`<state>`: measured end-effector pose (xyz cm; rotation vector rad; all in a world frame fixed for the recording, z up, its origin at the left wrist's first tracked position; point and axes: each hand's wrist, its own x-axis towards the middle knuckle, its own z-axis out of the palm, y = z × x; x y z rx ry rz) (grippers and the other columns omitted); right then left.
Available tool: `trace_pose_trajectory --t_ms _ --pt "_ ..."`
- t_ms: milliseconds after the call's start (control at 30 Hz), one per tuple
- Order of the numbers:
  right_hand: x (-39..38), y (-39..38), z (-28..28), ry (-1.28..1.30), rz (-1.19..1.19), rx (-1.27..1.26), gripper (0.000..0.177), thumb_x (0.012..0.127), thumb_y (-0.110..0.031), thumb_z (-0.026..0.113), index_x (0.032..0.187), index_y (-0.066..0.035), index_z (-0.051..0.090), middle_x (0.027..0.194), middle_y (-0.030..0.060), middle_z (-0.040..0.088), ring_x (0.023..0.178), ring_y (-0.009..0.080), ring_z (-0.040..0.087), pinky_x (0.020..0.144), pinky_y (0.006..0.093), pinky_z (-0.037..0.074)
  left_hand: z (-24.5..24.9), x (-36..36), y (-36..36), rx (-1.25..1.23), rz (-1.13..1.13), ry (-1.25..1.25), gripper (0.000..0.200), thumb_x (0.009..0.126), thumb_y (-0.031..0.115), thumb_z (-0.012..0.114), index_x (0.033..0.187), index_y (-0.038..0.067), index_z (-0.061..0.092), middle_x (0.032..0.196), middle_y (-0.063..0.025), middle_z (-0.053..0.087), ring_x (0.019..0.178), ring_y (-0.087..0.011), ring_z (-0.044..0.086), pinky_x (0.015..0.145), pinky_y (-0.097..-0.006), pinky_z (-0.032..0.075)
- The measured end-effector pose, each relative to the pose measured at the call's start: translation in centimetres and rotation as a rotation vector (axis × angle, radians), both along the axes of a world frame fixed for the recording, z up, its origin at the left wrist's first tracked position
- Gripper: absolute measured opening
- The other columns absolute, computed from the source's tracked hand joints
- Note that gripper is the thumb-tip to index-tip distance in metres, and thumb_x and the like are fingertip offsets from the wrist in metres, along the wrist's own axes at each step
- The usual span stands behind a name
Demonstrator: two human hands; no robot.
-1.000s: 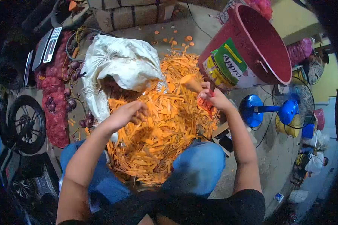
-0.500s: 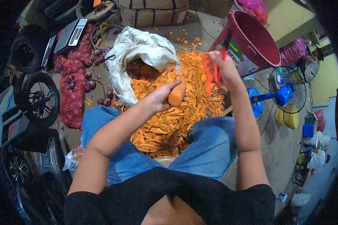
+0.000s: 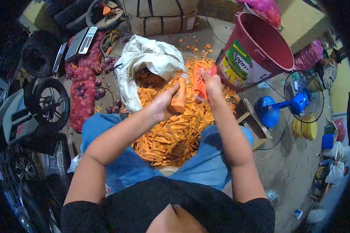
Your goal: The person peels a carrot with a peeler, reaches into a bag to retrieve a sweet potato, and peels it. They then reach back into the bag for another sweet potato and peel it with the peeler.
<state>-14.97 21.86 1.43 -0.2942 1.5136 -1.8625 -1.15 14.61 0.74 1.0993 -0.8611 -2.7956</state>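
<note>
My left hand (image 3: 165, 104) is wrapped round a thick orange carrot (image 3: 178, 99), whose blunt cut end points down toward me. In my right hand (image 3: 213, 86) is a red plastic peeler (image 3: 199, 84), held just right of the carrot and apart from it. The fine detail of its blade does not show. Below both hands spreads a heap of orange carrot peelings (image 3: 163, 138), lying between my bent legs. A white woven sack (image 3: 124, 79) with its mouth open lies against the heap on the left, with brownish-orange matter inside.
A tall maroon bucket (image 3: 231, 58) stands at the upper right, beside a blue fan (image 3: 299, 101). Red net bags of onions (image 3: 81, 103) line the left, with a scale (image 3: 81, 42) on top. Carrot slices (image 3: 208, 48) lie scattered beyond the heap.
My right hand has come in leftward and down with the peeler, closer to the carrot. My left hand has shifted slightly left, and the carrot now stands more upright. The whole view has shifted slightly.
</note>
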Motion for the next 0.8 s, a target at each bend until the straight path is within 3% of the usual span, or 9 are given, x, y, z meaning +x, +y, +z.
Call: trace_pose_trajectory --t_ms 100,133,167,233,367,467,600,800 --pt "0.8 -2.2 -1.3 -0.128 -0.059 -0.1 0.016 0.081 -0.016 0.047 0.081 -0.001 0.051 0.071 0.0054 0.054 0.058 0.0132 0.053 0.051 0.0279 0.045 -0.3 0.3 -0.6 -0.033 0.0 0.036 0.033 0.084 0.039 0.035 0.096 0.012 0.048 0.081 -0.0022 0.054 0.07 -0.0147 0.053 0.065 -0.0304 0.044" --pt "1.2 -2.8 -1.5 -0.18 -0.052 -0.128 0.015 0.082 -0.013 0.045 0.087 0.0 0.05 0.08 0.0039 0.055 0.07 0.0126 0.054 0.062 0.027 0.045 -0.7 0.7 -1.1 -0.005 -0.019 0.051 0.034 0.084 0.039 0.034 0.097 0.012 0.048 0.082 -0.0021 0.054 0.072 -0.0147 0.053 0.066 -0.0306 0.044" --pt "1.5 -3.3 -2.0 -0.182 -0.052 -0.115 0.015 0.082 -0.013 0.045 0.087 0.0 0.05 0.08 0.0039 0.055 0.07 0.0126 0.054 0.062 0.027 0.045 -1.2 1.2 -1.3 0.029 -0.032 0.063 0.034 0.084 0.039 0.033 0.099 0.012 0.048 0.084 -0.002 0.054 0.073 -0.0148 0.053 0.067 -0.0307 0.045" --pt "1.9 -4.9 -2.2 -0.14 0.105 -0.124 0.016 0.082 -0.015 0.045 0.084 -0.001 0.051 0.077 0.0031 0.055 0.069 0.012 0.054 0.062 0.0266 0.045 -1.9 1.3 -2.3 0.034 0.007 -0.01 0.035 0.085 0.038 0.03 0.1 0.012 0.048 0.084 -0.0024 0.055 0.071 -0.0155 0.054 0.065 -0.0313 0.045" --pt "2.4 -6.8 -2.7 0.046 0.015 0.02 0.021 0.079 -0.022 0.052 0.08 -0.001 0.052 0.07 0.0035 0.054 0.06 0.0104 0.051 0.054 0.0254 0.041 -3.9 1.1 -4.4 0.04 0.072 0.023 0.033 0.086 0.033 0.029 0.1 0.01 0.047 0.085 -0.004 0.056 0.07 -0.0166 0.055 0.064 -0.0304 0.046" --pt "2.0 -8.4 -3.3 0.085 -0.043 0.062 0.024 0.078 -0.024 0.054 0.079 0.0 0.053 0.068 0.0029 0.054 0.058 0.0094 0.049 0.054 0.0244 0.04 -2.9 0.0 -4.3 0.067 0.088 0.059 0.033 0.086 0.034 0.029 0.099 0.009 0.048 0.084 -0.0037 0.056 0.071 -0.0152 0.055 0.063 -0.0297 0.046" --pt "2.1 -9.1 -2.9 0.126 -0.021 -0.003 0.023 0.078 -0.023 0.053 0.075 0.0 0.052 0.064 0.0011 0.052 0.054 0.0077 0.045 0.05 0.0244 0.038 -3.3 0.0 -5.2 0.057 0.059 0.02 0.033 0.086 0.034 0.029 0.099 0.009 0.048 0.084 -0.0041 0.056 0.07 -0.0144 0.054 0.062 -0.0295 0.046" --pt "2.5 -9.2 -2.2 0.287 0.033 0.021 0.02 0.079 -0.019 0.051 0.071 -0.001 0.052 0.058 -0.0007 0.048 0.051 0.0063 0.041 0.046 0.0236 0.035 -3.3 -0.1 -5.9 0.053 0.058 0.173 0.032 0.086 0.033 0.029 0.098 0.01 0.048 0.083 -0.0039 0.056 0.068 -0.0141 0.054 0.059 -0.0276 0.046"
